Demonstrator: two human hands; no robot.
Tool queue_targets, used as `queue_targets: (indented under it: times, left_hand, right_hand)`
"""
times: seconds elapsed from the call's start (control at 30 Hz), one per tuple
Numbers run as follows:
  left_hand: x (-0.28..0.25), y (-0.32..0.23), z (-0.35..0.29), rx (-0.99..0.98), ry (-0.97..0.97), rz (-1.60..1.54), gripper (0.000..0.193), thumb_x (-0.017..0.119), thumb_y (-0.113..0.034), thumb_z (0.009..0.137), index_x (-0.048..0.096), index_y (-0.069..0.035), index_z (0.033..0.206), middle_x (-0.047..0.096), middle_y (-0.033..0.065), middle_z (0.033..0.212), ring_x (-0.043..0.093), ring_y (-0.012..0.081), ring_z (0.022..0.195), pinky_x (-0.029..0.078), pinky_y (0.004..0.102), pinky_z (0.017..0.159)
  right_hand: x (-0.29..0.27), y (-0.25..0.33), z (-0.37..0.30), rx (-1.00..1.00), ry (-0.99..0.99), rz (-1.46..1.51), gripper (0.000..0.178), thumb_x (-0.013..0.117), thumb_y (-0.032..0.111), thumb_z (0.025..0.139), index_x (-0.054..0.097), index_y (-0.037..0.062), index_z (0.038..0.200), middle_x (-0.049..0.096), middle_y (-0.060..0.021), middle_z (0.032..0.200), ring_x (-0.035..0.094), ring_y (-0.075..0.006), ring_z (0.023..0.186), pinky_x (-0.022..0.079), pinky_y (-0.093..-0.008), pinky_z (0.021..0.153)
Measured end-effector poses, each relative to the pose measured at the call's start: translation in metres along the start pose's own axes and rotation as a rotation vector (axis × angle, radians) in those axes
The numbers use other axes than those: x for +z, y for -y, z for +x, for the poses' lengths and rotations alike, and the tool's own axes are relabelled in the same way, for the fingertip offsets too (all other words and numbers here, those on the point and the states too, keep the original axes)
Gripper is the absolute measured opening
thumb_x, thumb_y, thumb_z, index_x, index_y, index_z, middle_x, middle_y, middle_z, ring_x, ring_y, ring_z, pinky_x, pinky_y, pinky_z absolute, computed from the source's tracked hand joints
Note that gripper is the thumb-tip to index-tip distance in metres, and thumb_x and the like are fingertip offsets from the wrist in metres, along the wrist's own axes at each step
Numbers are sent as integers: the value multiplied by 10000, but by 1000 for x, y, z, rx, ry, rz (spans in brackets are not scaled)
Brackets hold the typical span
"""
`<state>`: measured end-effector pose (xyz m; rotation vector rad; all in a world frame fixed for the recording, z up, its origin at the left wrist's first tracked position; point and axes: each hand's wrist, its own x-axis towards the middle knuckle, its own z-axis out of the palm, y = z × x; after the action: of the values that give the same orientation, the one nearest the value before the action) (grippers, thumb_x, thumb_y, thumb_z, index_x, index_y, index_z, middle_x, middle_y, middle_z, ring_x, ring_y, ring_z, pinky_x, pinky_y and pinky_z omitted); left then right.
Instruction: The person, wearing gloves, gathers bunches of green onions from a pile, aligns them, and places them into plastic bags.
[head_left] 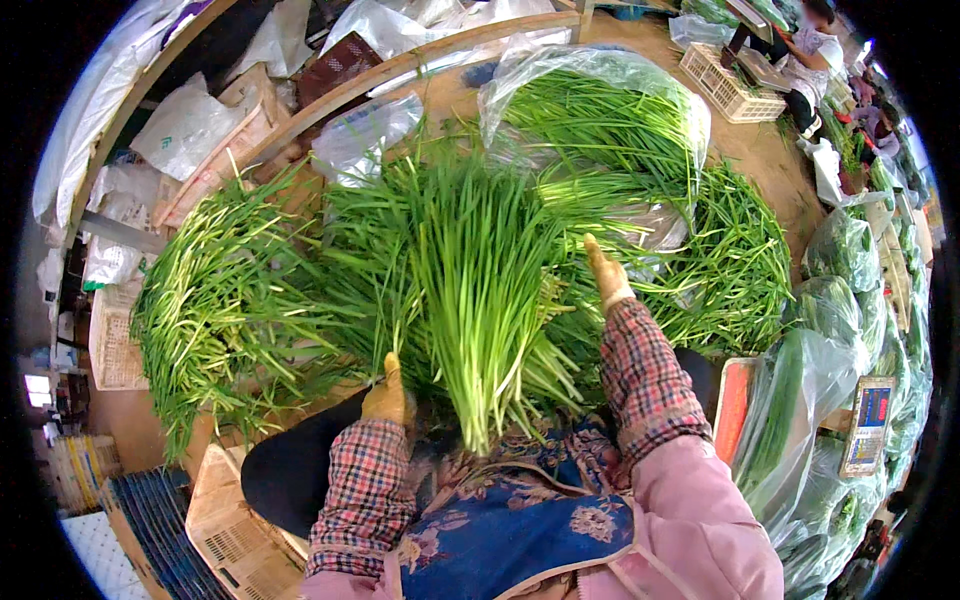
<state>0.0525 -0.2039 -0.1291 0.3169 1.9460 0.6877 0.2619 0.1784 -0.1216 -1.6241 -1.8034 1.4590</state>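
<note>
A big bunch of garlic chives [487,290] lies in the middle of the heap before me, its pale stem ends toward my lap and green leaves pointing away. My left hand [386,398], in a yellowish glove, is at the left of the stem ends, one digit stretched up; its other fingers are mostly hidden. Further forward, my right hand [607,272] is at the bunch's right, edge-on with digits stretched out, beside loose leaves. Neither hand visibly grips anything. A looser chive pile [225,305] spreads at the left, another [735,270] at the right.
Beyond the heap, a clear plastic bag [697,125] surrounds more chives. Bagged greens [790,400] line the right side. Crates [240,530] stand at the lower left, with a wooden rail [400,68] at the back. Other people [815,65] sit at the far right near a cream crate [735,95].
</note>
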Motion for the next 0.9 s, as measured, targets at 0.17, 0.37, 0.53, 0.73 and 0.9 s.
queue_targets:
  times: [0.17,0.37,0.53,0.73,0.9]
  left_hand:
    - [61,-65,3,-397,14,-1181,815,259,-735,730,372,-137,1273,353,123,1310,353,276,1183,335,430,952]
    - [49,-27,19,-517,-356,-1170,706,276,-648,799,359,-141,1283,375,99,1301,351,274,1186,318,429,963]
    - [39,-25,36,-490,-337,-1138,696,276,-639,803,360,-141,1283,375,99,1301,350,274,1186,315,428,966]
    - [41,-24,50,-470,-319,-1116,685,276,-628,808,360,-141,1282,375,98,1301,349,273,1187,310,426,969]
    - [54,-25,62,-453,-324,-1162,676,277,-619,812,361,-140,1282,375,98,1301,348,272,1188,307,425,972]
  right_hand:
    - [-13,-60,78,-248,-78,-321,423,429,361,820,580,-2,973,581,-192,983,544,-324,927,414,-375,793]
    - [28,-8,83,-114,-127,-444,407,513,340,781,540,50,1065,557,-186,1039,529,-327,971,415,-373,836]
    - [24,35,138,-280,24,-690,645,396,503,829,350,26,1260,366,-176,1288,336,-296,1203,297,-341,983]
    - [62,56,203,-387,140,-938,812,232,647,801,280,2,1292,326,-180,1319,287,-273,1241,217,-372,1019]
    - [72,57,182,-276,428,-1038,774,296,627,804,325,-7,1248,413,-222,1210,433,-243,1123,387,-346,889]
